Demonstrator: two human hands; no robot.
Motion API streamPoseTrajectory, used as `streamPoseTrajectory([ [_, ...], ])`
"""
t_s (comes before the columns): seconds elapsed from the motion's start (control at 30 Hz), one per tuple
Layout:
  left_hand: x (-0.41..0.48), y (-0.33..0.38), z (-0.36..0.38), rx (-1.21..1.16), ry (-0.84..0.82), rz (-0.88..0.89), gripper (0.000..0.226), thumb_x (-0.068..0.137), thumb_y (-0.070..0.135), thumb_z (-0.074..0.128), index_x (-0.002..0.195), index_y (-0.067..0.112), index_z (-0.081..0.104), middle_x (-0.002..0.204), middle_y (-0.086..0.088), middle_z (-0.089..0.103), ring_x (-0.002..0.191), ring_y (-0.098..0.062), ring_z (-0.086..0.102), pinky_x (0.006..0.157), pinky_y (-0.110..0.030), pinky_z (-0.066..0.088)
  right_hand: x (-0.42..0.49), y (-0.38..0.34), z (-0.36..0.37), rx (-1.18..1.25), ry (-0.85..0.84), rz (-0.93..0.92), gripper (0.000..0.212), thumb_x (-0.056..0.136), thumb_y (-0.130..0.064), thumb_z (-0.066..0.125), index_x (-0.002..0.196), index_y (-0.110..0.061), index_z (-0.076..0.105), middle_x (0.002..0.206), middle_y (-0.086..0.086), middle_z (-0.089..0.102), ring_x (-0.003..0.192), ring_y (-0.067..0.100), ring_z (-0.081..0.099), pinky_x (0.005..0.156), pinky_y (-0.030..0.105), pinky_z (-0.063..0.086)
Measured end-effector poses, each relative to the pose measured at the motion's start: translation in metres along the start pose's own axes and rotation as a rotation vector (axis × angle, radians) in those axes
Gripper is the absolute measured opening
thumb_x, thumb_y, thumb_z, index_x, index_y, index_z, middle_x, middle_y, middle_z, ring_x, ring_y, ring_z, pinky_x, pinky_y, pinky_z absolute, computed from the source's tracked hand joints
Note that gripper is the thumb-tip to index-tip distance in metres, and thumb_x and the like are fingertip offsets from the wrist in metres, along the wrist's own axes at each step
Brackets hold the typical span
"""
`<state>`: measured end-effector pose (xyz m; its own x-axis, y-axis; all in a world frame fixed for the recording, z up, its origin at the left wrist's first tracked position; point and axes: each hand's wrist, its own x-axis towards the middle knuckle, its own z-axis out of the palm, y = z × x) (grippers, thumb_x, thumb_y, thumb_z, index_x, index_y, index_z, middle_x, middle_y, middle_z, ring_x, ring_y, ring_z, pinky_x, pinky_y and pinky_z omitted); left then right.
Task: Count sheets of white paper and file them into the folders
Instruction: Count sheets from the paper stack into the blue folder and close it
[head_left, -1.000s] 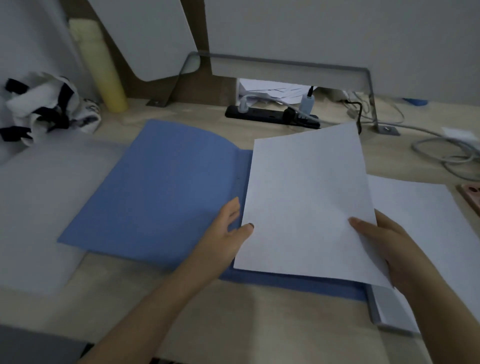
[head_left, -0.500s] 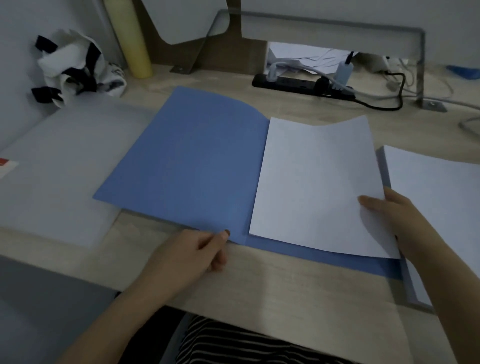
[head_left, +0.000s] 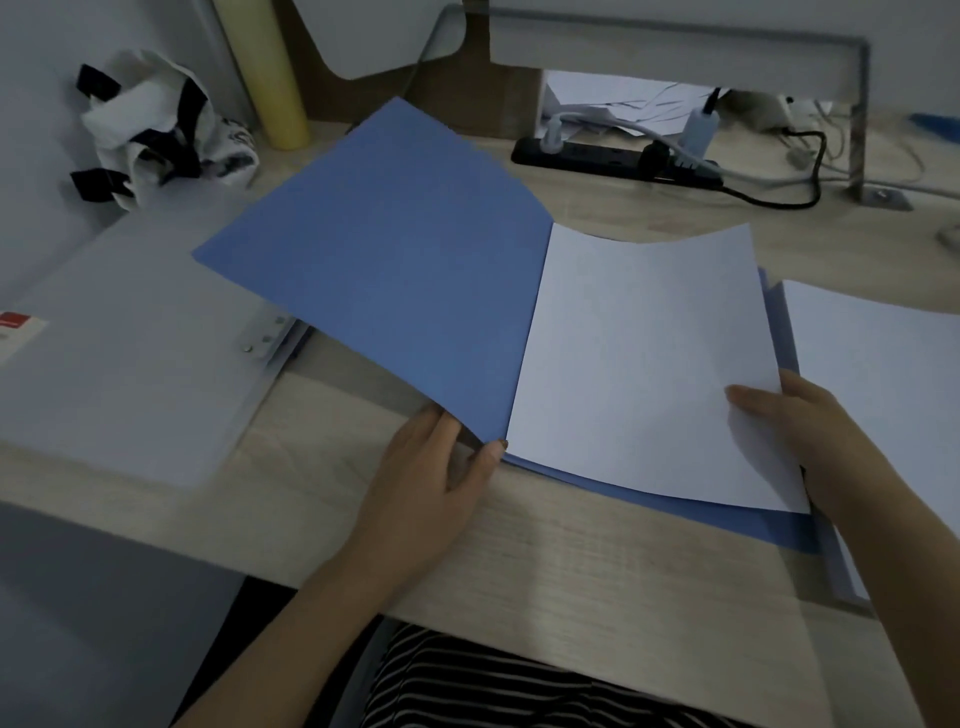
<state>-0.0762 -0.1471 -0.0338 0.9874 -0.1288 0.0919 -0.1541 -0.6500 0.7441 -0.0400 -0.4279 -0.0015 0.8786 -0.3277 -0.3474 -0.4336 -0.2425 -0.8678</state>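
An open blue folder (head_left: 395, 260) lies on the wooden desk. Its left cover is lifted off the desk, and my left hand (head_left: 431, 478) pinches that cover at its near corner. White paper (head_left: 644, 364) lies on the folder's right half, its far edge curled up. My right hand (head_left: 800, 441) rests on the paper's near right corner, fingers flat on the sheet. To the right lies a stack of white paper (head_left: 878, 374), partly cut off by the frame edge.
A translucent grey folder with a metal clip (head_left: 130, 343) lies on the left. Behind stand a yellow roll (head_left: 265, 73), a black-and-white bag (head_left: 156, 135), a black power strip (head_left: 613, 158) with plugs and cables, and a metal stand (head_left: 857, 104).
My left hand went from the paper's left edge to the folder's near corner and has raised the left cover. The paper now lies on the right half. The view shifted downward.
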Motion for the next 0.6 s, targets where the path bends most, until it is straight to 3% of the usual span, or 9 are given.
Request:
streamPoseTrajectory([
  [0.07, 0.006, 0.007, 0.005, 0.002, -0.004, -0.008, 0.004, 0.093, 0.034, 0.049, 0.089, 0.034, 0.048, 0.087, 0.021, 0.049, 0.086, -0.002, 0.048, 0.073, -0.013, 0.035, 0.000, -0.001, 0.001, -0.011, 0.008, 0.005, 0.019, 0.088, -0.021, 0.057, 0.106, -0.016, 0.060, 0.100, 0.010, 0.064, 0.093, 0.032, 0.060, 0.095, 0.047, 0.046],
  [0.17, 0.013, 0.009, 0.012, 0.012, 0.005, -0.052, 0.033, 0.093, 0.027, 0.051, 0.065, 0.019, 0.035, 0.066, 0.006, 0.038, 0.063, -0.008, 0.039, 0.059, -0.019, 0.030, 0.000, -0.001, 0.001, 0.000, 0.027, 0.027, 0.018, 0.087, -0.020, 0.057, 0.104, -0.014, 0.061, 0.095, 0.008, 0.064, 0.090, 0.031, 0.060, 0.094, 0.046, 0.046],
  [0.27, 0.015, 0.010, 0.017, 0.039, 0.015, -0.034, 0.039, 0.093, 0.021, 0.051, 0.061, 0.016, 0.029, 0.060, 0.005, 0.032, 0.057, -0.007, 0.034, 0.056, -0.021, 0.027, -0.002, -0.002, 0.001, 0.015, 0.028, 0.052, 0.006, 0.086, -0.020, 0.057, 0.089, -0.017, 0.061, 0.097, 0.013, 0.064, 0.090, 0.033, 0.060, 0.094, 0.046, 0.046],
  [0.33, 0.015, 0.011, 0.016, 0.038, 0.023, -0.012, 0.040, 0.093, 0.017, 0.050, 0.061, 0.025, 0.027, 0.062, 0.011, 0.031, 0.058, -0.004, 0.036, 0.057, -0.014, 0.031, -0.004, -0.003, 0.002, 0.032, 0.039, 0.069, 0.005, 0.086, -0.019, 0.057, 0.083, -0.016, 0.061, 0.091, 0.011, 0.064, 0.084, 0.032, 0.060, 0.092, 0.044, 0.046],
  [0.43, 0.014, 0.014, 0.015, 0.034, 0.029, 0.023, 0.044, 0.094, 0.014, 0.048, 0.063, 0.033, 0.023, 0.065, 0.016, 0.031, 0.061, -0.001, 0.037, 0.060, -0.004, 0.032, -0.005, -0.003, 0.002, 0.046, 0.064, 0.090, 0.011, 0.086, -0.017, 0.057, 0.091, -0.008, 0.060, 0.082, 0.009, 0.059, 0.073, 0.027, 0.056, 0.078, 0.037, 0.046],
  [0.53, 0.015, 0.013, 0.015, 0.055, 0.017, 0.050, 0.043, 0.095, 0.014, 0.046, 0.064, 0.035, 0.024, 0.068, 0.017, 0.032, 0.065, 0.001, 0.039, 0.063, -0.004, 0.032, -0.006, -0.004, 0.003, 0.049, 0.078, 0.095, 0.012, 0.088, -0.015, 0.054, 0.096, -0.007, 0.057, 0.078, 0.005, 0.055, 0.069, 0.021, 0.052, 0.062, 0.028, 0.040],
  [0.6, 0.015, 0.014, 0.016, 0.056, 0.019, 0.065, 0.044, 0.095, 0.012, 0.046, 0.065, 0.036, 0.024, 0.068, 0.019, 0.032, 0.066, 0.002, 0.039, 0.065, -0.005, 0.033, -0.005, -0.003, 0.003, 0.036, 0.083, 0.094, 0.016, 0.088, -0.016, 0.053, 0.100, -0.005, 0.057, 0.079, 0.005, 0.053, 0.069, 0.019, 0.049, 0.059, 0.027, 0.037],
])
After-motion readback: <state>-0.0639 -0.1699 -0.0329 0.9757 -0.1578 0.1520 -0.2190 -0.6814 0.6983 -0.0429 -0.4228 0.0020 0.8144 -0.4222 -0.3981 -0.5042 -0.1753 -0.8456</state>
